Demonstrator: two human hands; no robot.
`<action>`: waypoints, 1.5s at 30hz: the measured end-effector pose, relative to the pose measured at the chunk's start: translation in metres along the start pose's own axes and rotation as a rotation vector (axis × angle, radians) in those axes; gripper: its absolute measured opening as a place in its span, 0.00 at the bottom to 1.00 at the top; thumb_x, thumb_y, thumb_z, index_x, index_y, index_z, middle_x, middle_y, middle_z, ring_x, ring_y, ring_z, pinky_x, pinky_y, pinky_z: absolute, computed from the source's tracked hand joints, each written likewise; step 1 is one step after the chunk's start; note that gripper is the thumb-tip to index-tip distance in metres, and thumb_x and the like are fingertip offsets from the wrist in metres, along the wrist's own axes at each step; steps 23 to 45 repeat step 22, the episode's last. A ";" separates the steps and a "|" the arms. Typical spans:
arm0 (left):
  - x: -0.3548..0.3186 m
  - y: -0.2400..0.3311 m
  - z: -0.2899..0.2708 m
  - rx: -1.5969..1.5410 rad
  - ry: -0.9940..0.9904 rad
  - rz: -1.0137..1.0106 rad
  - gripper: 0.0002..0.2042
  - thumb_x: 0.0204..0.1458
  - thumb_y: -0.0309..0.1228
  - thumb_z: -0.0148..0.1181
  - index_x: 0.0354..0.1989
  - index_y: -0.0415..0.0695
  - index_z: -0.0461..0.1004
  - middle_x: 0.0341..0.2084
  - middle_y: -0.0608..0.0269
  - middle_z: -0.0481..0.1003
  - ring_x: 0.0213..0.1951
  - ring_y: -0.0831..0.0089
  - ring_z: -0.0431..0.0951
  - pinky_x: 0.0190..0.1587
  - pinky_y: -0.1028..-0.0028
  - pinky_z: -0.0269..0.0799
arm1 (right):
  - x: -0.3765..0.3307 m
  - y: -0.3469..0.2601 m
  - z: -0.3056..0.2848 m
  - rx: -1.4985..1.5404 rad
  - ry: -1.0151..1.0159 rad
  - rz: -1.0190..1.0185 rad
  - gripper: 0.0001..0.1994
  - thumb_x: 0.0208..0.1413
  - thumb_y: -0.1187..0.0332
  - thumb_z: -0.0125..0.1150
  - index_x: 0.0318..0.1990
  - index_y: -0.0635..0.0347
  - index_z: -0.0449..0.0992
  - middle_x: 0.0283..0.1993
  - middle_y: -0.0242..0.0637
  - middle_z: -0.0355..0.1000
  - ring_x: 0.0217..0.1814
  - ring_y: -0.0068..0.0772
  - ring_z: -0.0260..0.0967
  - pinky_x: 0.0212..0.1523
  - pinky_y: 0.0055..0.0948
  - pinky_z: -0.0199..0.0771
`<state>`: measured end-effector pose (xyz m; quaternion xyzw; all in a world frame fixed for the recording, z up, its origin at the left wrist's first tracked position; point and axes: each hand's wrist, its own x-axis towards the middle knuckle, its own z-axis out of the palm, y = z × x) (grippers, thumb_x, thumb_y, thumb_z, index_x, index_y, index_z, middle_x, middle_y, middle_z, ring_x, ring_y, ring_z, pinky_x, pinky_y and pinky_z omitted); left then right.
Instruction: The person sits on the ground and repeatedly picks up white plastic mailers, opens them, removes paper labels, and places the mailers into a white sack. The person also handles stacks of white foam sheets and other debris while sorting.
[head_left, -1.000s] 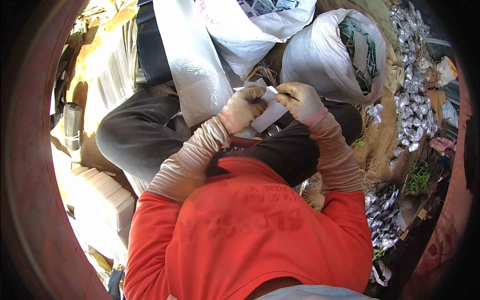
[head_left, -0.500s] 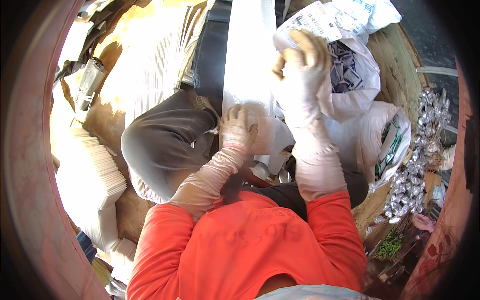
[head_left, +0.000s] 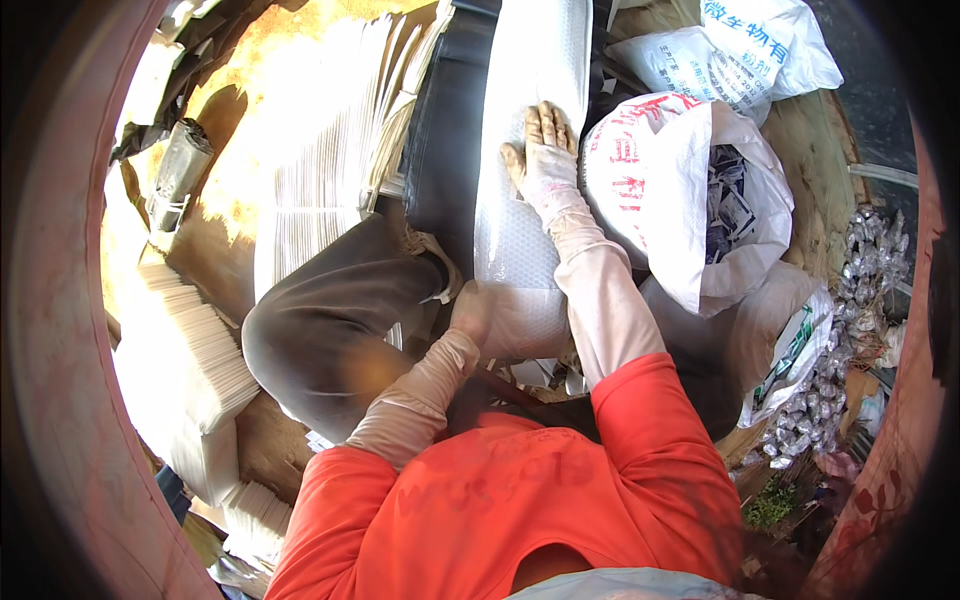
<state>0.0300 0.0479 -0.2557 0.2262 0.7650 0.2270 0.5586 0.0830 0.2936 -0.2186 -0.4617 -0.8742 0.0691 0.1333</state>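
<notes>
A long, translucent bubble wrap strip [head_left: 510, 225] runs away from me between my legs, with a loose-looking near end. My right hand [head_left: 550, 150], in a stained pale glove, lies flat on its upper part with fingers stretched forward and the thumb out to the left. My left hand [head_left: 472, 312] is at the near left edge of the strip, its fingers mostly hidden by the plastic. Right of the strip stands a white sack [head_left: 640, 170] with red print, its mouth turned open over many small dark packets [head_left: 730, 205].
Dark folded sheeting [head_left: 445, 130] lies left of the strip, beside tall stacks of pale paper [head_left: 310, 215]. Another paper stack [head_left: 190, 350] is at far left, near a grey roll [head_left: 180, 170]. Strung silver foil pieces [head_left: 805, 415] hang at right. White printed bags [head_left: 740, 55] lie at the back.
My right hand has come down from beside the sack onto the bubble wrap. My left hand has slid nearer, to its edge. The barcode-printed white piece at the back no longer shows.
</notes>
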 end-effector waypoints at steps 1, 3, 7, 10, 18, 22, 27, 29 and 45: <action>-0.004 0.003 -0.001 -0.121 0.029 -0.032 0.21 0.48 0.34 0.45 0.44 0.27 0.69 0.42 0.31 0.71 0.46 0.40 0.72 0.48 0.60 0.66 | -0.002 -0.005 0.005 0.004 0.063 -0.019 0.35 0.55 0.48 0.49 0.64 0.63 0.56 0.69 0.50 0.49 0.72 0.50 0.42 0.70 0.48 0.39; -0.008 0.008 -0.008 -0.300 -0.028 -0.052 0.19 0.50 0.33 0.47 0.43 0.29 0.71 0.39 0.34 0.74 0.41 0.44 0.74 0.44 0.63 0.68 | -0.014 -0.014 0.007 -0.065 0.027 0.037 0.35 0.56 0.48 0.48 0.65 0.62 0.55 0.70 0.50 0.49 0.73 0.49 0.41 0.70 0.49 0.38; -0.017 0.017 -0.007 -0.471 -0.132 -0.042 0.16 0.51 0.34 0.49 0.40 0.32 0.74 0.34 0.42 0.76 0.37 0.54 0.77 0.40 0.67 0.70 | -0.132 -0.016 -0.028 0.104 -0.212 -0.172 0.33 0.55 0.52 0.50 0.65 0.59 0.54 0.71 0.44 0.48 0.73 0.48 0.41 0.70 0.52 0.37; -0.034 0.037 -0.014 -0.500 -0.167 0.050 0.20 0.51 0.40 0.55 0.43 0.33 0.72 0.36 0.49 0.76 0.38 0.62 0.77 0.42 0.69 0.71 | -0.215 -0.021 -0.057 0.395 -0.118 0.422 0.47 0.45 0.50 0.66 0.66 0.68 0.49 0.66 0.64 0.49 0.70 0.55 0.46 0.68 0.46 0.46; -0.121 0.117 -0.027 -0.517 -0.184 0.294 0.22 0.54 0.42 0.61 0.47 0.36 0.73 0.37 0.60 0.78 0.37 0.75 0.75 0.41 0.72 0.73 | -0.184 -0.065 -0.161 0.845 0.145 0.376 0.12 0.57 0.68 0.52 0.41 0.70 0.72 0.33 0.49 0.73 0.33 0.38 0.70 0.37 0.36 0.70; -0.138 0.117 -0.057 -0.552 0.034 0.540 0.19 0.54 0.39 0.61 0.48 0.37 0.73 0.35 0.58 0.78 0.36 0.76 0.76 0.41 0.72 0.73 | -0.153 -0.117 -0.209 0.873 0.122 0.262 0.15 0.58 0.66 0.52 0.46 0.69 0.71 0.37 0.50 0.74 0.35 0.40 0.71 0.39 0.36 0.71; -0.138 0.117 -0.057 -0.552 0.034 0.540 0.19 0.54 0.39 0.61 0.48 0.37 0.73 0.35 0.58 0.78 0.36 0.76 0.76 0.41 0.72 0.73 | -0.153 -0.117 -0.209 0.873 0.122 0.262 0.15 0.58 0.66 0.52 0.46 0.69 0.71 0.37 0.50 0.74 0.35 0.40 0.71 0.39 0.36 0.71; -0.138 0.117 -0.057 -0.552 0.034 0.540 0.19 0.54 0.39 0.61 0.48 0.37 0.73 0.35 0.58 0.78 0.36 0.76 0.76 0.41 0.72 0.73 | -0.153 -0.117 -0.209 0.873 0.122 0.262 0.15 0.58 0.66 0.52 0.46 0.69 0.71 0.37 0.50 0.74 0.35 0.40 0.71 0.39 0.36 0.71; -0.138 0.117 -0.057 -0.552 0.034 0.540 0.19 0.54 0.39 0.61 0.48 0.37 0.73 0.35 0.58 0.78 0.36 0.76 0.76 0.41 0.72 0.73 | -0.153 -0.117 -0.209 0.873 0.122 0.262 0.15 0.58 0.66 0.52 0.46 0.69 0.71 0.37 0.50 0.74 0.35 0.40 0.71 0.39 0.36 0.71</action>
